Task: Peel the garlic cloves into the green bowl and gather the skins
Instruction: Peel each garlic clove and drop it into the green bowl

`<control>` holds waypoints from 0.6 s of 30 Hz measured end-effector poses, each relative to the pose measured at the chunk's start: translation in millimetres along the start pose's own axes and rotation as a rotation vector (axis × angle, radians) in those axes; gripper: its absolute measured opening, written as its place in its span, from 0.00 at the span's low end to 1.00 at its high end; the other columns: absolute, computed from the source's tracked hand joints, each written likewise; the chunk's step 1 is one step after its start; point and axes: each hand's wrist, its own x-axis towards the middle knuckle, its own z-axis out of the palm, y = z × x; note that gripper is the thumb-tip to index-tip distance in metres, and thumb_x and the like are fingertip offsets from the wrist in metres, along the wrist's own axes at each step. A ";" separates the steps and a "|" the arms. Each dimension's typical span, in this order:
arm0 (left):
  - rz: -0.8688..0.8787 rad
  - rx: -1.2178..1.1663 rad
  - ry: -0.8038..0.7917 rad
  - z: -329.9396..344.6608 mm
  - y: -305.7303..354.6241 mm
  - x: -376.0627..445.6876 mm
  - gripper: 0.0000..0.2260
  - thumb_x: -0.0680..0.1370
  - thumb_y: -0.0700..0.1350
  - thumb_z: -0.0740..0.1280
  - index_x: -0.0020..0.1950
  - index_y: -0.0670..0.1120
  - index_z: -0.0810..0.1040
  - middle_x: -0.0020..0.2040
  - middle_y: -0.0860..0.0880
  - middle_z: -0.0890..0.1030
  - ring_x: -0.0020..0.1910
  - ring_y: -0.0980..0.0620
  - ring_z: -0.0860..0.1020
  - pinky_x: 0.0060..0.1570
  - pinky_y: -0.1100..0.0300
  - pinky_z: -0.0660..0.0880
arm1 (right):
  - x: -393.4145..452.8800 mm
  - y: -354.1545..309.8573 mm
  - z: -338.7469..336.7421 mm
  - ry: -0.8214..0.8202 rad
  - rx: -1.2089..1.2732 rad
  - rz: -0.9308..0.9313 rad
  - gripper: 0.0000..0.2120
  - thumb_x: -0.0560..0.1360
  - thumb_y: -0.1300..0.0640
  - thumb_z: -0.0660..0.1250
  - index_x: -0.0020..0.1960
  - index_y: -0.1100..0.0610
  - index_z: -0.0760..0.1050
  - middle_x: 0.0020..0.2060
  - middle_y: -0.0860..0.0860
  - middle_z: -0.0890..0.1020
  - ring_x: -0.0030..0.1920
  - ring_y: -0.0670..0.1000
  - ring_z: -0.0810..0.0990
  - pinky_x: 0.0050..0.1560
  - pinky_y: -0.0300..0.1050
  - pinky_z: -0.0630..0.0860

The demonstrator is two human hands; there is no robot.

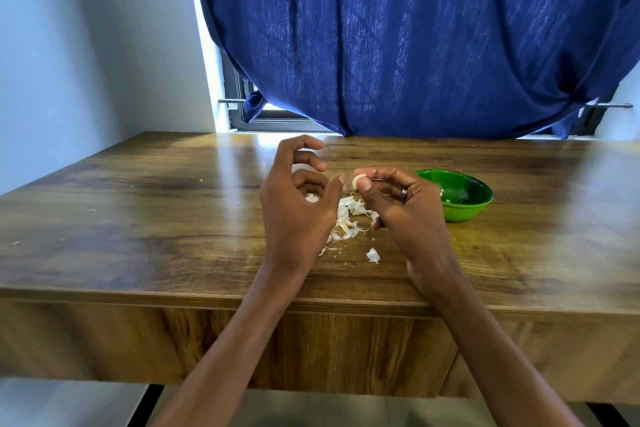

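1. Green and glossy, the bowl (460, 198) sits on a wooden table (138, 204), with something pale showing at its near-left inner wall, too small to identify.
2. Just left of the bowl, the right hand (401, 204) pinches a pale garlic clove (358, 181) between thumb and forefinger, raised above the tabletop; a ring (403, 193) shows on one finger.
3. Further left of the bowl, the left hand (298, 198) hovers beside the clove with fingers loosely curled and spread; its thumb tip lies close to the clove, though whether it touches cannot be told, and nothing is seen in its grasp.
4. Left of the bowl and beneath both hands, a loose heap of white garlic skins (348, 218) lies on the table, with a stray piece of skin (373, 255) nearer the table's front edge.
5. Behind the bowl, a dark blue curtain (415, 38) hangs over a window at the table's far side.
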 end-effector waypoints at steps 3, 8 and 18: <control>0.001 0.035 -0.021 -0.8 -3.0 1.1 0.21 0.71 0.33 0.77 0.57 0.51 0.75 0.46 0.49 0.79 0.40 0.50 0.82 0.42 0.63 0.80 | -0.2 -0.1 -0.4 0.001 -0.005 0.002 0.04 0.76 0.59 0.73 0.50 0.52 0.84 0.41 0.48 0.87 0.37 0.40 0.82 0.30 0.36 0.76; -0.008 0.035 -0.038 -1.0 -4.3 0.4 0.21 0.71 0.32 0.77 0.57 0.49 0.76 0.47 0.48 0.81 0.40 0.54 0.84 0.43 0.66 0.79 | -0.6 0.0 -0.1 0.004 -0.018 0.005 0.04 0.77 0.58 0.73 0.51 0.52 0.84 0.41 0.49 0.87 0.37 0.41 0.82 0.30 0.37 0.76; 0.053 -0.023 -0.112 2.4 -1.8 -1.3 0.16 0.74 0.37 0.76 0.59 0.44 0.78 0.44 0.50 0.84 0.45 0.52 0.85 0.48 0.62 0.80 | -2.8 -3.5 -0.7 -0.024 -0.010 -0.003 0.08 0.76 0.60 0.73 0.47 0.47 0.83 0.41 0.45 0.87 0.38 0.41 0.83 0.30 0.37 0.76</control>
